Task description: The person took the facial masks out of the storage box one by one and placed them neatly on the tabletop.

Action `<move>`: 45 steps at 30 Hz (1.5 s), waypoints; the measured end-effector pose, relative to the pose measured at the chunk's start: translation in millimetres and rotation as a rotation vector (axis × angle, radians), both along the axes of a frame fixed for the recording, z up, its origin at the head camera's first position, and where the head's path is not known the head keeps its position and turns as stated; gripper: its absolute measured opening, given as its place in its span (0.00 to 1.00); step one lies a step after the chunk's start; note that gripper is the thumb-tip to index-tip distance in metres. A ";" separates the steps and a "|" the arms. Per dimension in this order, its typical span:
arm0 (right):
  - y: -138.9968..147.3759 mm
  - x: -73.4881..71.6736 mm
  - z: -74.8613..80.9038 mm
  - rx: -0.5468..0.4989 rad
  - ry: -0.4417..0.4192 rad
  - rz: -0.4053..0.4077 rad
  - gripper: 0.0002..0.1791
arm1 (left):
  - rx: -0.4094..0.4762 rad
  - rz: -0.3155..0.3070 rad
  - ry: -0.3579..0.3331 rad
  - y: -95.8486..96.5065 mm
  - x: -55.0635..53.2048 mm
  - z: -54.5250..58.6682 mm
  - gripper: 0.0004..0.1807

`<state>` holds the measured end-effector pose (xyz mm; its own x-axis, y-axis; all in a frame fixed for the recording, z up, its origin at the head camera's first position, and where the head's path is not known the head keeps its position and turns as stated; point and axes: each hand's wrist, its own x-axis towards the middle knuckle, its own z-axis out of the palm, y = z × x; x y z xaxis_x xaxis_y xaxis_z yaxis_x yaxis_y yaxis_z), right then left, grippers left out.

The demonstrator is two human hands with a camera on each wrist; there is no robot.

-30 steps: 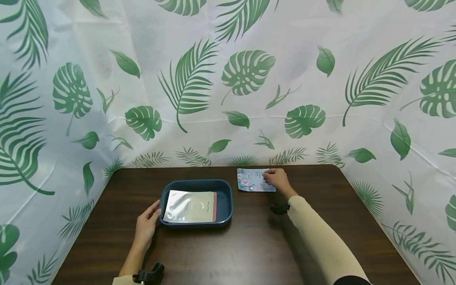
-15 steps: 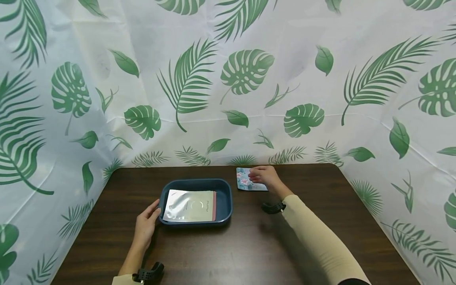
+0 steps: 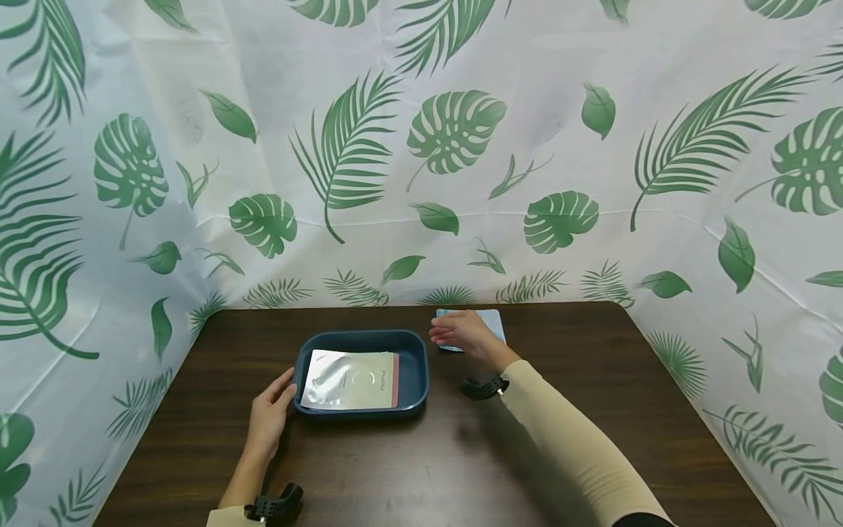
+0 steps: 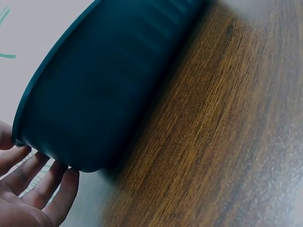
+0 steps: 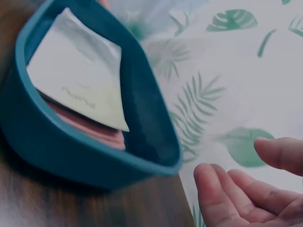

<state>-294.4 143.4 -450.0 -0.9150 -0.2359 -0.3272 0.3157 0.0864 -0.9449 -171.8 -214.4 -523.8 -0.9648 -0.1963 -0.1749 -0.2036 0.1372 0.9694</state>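
Observation:
A deep blue plastic tray (image 3: pixel 412 375) stands left of the table's middle. Inside lie several flat packets (image 3: pixel 356 380), resembling face-mask sachets; the top one is silvery cream with a pink edge. My left hand (image 3: pixel 268 419) holds the tray's left end, thumb at the rim and fingers against the outer wall (image 4: pixel 99 85). Over a light blue floral packet (image 3: pixel 491 320) at the table's back edge hovers my right hand (image 3: pixel 466 331). It covers much of that packet. In the right wrist view, thumb and fingers of that right hand (image 5: pixel 251 189) stand apart, holding nothing.
The dark wood table (image 3: pixel 461 454) has its back edge against a leaf-printed curtain (image 3: pixel 474 183). The tray's right end is a short way left of my right hand. Black wrist straps (image 3: pixel 484 388) sit on both wrists.
My right hand has swept left across the floral packet toward the tray, uncovering the packet's right side. The packet, the tray and my left hand have stayed in place.

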 end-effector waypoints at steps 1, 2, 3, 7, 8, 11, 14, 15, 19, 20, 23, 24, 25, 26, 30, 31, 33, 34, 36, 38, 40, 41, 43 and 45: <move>-3.4 1.0 -0.1 0.004 -0.006 0.003 0.19 | 0.001 0.002 -0.002 0.1 -0.2 -0.2 0.25; -6.7 2.2 0.1 0.012 -0.013 0.010 0.19 | 0.000 0.004 0.004 0.0 -0.5 -0.8 0.25; -9.9 3.3 0.0 0.023 -0.019 0.015 0.20 | 0.003 0.008 0.005 0.1 -0.6 -1.0 0.25; -22.0 7.7 -0.1 0.051 -0.030 0.042 0.22 | -0.009 0.011 0.010 0.1 -0.8 -2.4 0.25; -24.9 8.6 -0.2 0.058 -0.036 0.047 0.22 | -0.015 0.009 0.017 -0.3 -0.6 -3.0 0.25; -33.3 11.3 -0.4 0.069 -0.041 0.063 0.23 | -0.027 0.011 0.017 -0.6 -0.1 -3.4 0.25; -41.5 14.2 -1.4 0.078 -0.056 0.075 0.22 | -0.037 0.007 0.017 -0.9 -0.3 -3.6 0.25; -44.4 15.3 -1.9 0.083 -0.059 0.083 0.22 | -0.037 0.007 0.010 -0.5 -0.4 -3.0 0.25; -57.7 19.3 -5.2 0.091 -0.067 0.115 0.23 | -0.044 0.002 -0.002 -0.8 -1.0 -0.9 0.25; -61.1 20.2 -6.6 0.092 -0.069 0.118 0.23 | -0.041 0.002 -0.002 -0.9 -1.0 -0.8 0.25; -69.2 24.0 -11.1 0.119 -0.075 0.120 0.22 | -0.033 0.007 0.006 -0.6 -0.8 -1.4 0.25; -71.5 25.4 -12.6 0.132 -0.075 0.122 0.21 | -0.030 0.010 0.008 -0.4 -0.5 -1.6 0.25; -73.7 26.6 -14.0 0.146 -0.075 0.125 0.21 | -0.028 0.011 0.009 -0.3 -0.4 -2.0 0.25; -75.6 27.9 -15.5 0.161 -0.072 0.130 0.21 | -0.026 0.014 0.008 0.0 -0.4 -2.2 0.25; -82.4 33.3 -19.4 0.231 -0.062 0.139 0.21 | -0.027 0.016 0.007 0.3 -0.3 -1.8 0.25; -83.9 34.6 -19.7 0.249 -0.063 0.136 0.21 | -0.029 0.014 0.007 0.2 -0.5 -1.6 0.25; -86.4 36.5 -20.6 0.289 -0.065 0.133 0.20 | -0.029 0.009 0.011 0.3 -0.3 -0.6 0.25; -87.6 37.4 -21.0 0.308 -0.063 0.134 0.19 | -0.029 0.007 0.009 0.1 -0.2 -0.3 0.25; -89.7 39.0 -21.6 0.344 -0.067 0.135 0.19 | -0.033 0.003 0.011 -0.3 0.2 0.0 0.25; -91.4 40.6 -22.2 0.377 -0.064 0.144 0.18 | -0.039 0.001 0.008 -0.8 0.7 -0.2 0.26; -92.8 42.4 -22.9 0.397 -0.055 0.149 0.17 | -0.042 -0.001 0.006 -1.3 0.9 -1.1 0.26; -93.2 43.1 -23.1 0.402 -0.057 0.147 0.17 | -0.042 -0.002 0.003 -1.4 1.0 -1.5 0.25; -94.2 44.8 -23.2 0.400 -0.054 0.140 0.15 | -0.040 -0.002 -0.004 -1.4 0.8 -2.1 0.25; -95.0 46.1 -23.7 0.389 -0.051 0.127 0.14 | -0.038 -0.002 -0.004 -1.3 0.6 -2.2 0.25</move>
